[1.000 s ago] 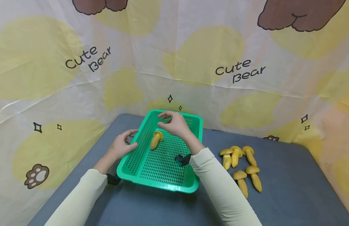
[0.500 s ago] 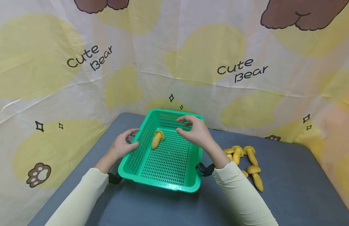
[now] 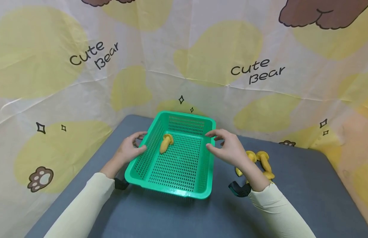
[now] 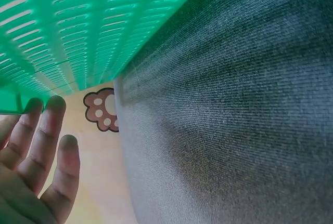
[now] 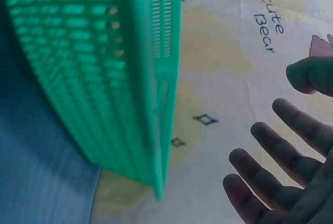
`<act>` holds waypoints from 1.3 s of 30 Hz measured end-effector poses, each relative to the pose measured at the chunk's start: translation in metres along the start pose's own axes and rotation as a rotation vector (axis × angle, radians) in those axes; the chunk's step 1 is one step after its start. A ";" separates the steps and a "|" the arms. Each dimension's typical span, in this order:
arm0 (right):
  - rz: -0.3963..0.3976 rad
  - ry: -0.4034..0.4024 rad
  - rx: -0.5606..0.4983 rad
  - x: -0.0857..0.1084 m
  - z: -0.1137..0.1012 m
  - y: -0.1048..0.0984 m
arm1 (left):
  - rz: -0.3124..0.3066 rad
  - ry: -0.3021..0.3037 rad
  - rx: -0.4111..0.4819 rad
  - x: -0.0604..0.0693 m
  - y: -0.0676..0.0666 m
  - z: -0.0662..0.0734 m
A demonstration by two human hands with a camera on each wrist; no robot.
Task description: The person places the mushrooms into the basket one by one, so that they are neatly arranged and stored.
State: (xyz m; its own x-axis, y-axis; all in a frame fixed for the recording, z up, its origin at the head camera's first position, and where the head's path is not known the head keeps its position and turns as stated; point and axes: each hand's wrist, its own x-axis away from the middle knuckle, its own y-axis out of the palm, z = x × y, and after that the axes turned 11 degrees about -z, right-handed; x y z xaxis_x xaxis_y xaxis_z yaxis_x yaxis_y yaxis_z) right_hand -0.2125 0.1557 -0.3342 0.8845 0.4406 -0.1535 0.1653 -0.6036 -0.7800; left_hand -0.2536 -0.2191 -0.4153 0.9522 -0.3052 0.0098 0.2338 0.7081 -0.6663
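Observation:
A green perforated plastic basket [image 3: 181,158] stands on the grey table. One yellow mushroom [image 3: 166,143] lies inside it, toward the left wall. My left hand [image 3: 128,150] is at the basket's left rim, its fingertips touching or very near the outside; the left wrist view shows fairly straight fingers [image 4: 46,138] there. My right hand [image 3: 228,147] hovers at the right rim with fingers spread and nothing in them. Spread fingers [image 5: 286,156] also show in the right wrist view, apart from the basket wall [image 5: 78,63].
Several more yellow mushrooms [image 3: 263,160] lie on the table [image 3: 306,185] to the right of the basket, partly hidden by my right forearm. A patterned cloth [image 3: 202,59] hangs behind the table.
My right hand has moved right, from above the basket's inside to its right rim, and now covers some loose mushrooms. The left hand and the mushroom in the basket have stayed put.

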 end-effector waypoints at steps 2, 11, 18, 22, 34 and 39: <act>0.006 0.010 0.031 0.007 0.004 -0.002 | 0.002 0.001 0.002 0.000 0.000 0.000; -0.023 0.040 0.200 0.044 0.029 -0.014 | 0.006 0.000 0.001 0.000 0.000 -0.001; -0.085 0.103 0.262 0.073 0.056 -0.020 | 0.004 0.007 -0.006 -0.001 0.000 -0.002; -0.107 0.125 0.275 0.085 0.069 -0.022 | 0.001 0.005 -0.001 -0.001 0.000 -0.001; -0.149 0.210 0.335 0.108 0.093 -0.019 | 0.008 -0.019 0.003 0.000 0.000 0.000; -0.157 0.219 0.372 0.114 0.105 -0.013 | 0.010 -0.015 0.002 0.000 0.001 0.000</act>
State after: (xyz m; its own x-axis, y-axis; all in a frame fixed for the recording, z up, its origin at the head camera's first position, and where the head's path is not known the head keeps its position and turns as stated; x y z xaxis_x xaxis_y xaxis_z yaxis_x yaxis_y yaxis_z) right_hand -0.1599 0.2834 -0.4056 0.9392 0.3327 0.0847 0.1723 -0.2434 -0.9545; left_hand -0.2530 -0.2185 -0.4155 0.9573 -0.2887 0.0146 0.2250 0.7123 -0.6649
